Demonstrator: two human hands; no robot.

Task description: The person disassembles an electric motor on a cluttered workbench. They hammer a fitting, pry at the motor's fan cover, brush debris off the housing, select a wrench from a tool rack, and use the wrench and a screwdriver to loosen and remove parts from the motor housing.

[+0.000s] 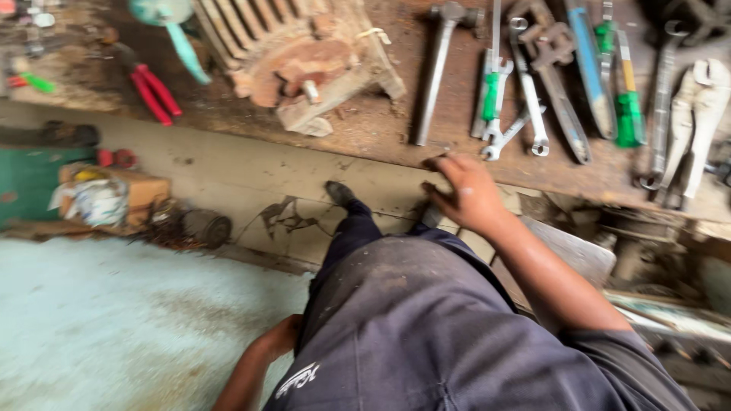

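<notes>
A rusty cast-metal machine part (pixel 304 61) lies on the worn wooden counter (pixel 365 125). Left of it rest red-handled pliers (pixel 148 87) and a teal-handled tool (pixel 179 34). Right of it lies a hammer (pixel 440 65), farther right a pipe wrench (pixel 556 76), then green-handled screwdrivers (pixel 626 106) and pale locking pliers (pixel 697 114). Below it, on the floor, sits a cardboard box (pixel 114 194).

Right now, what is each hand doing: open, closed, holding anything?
Left hand: mostly hidden beside the dark trousers; cannot be told.
Right hand: open, empty, near the spanners.
</notes>
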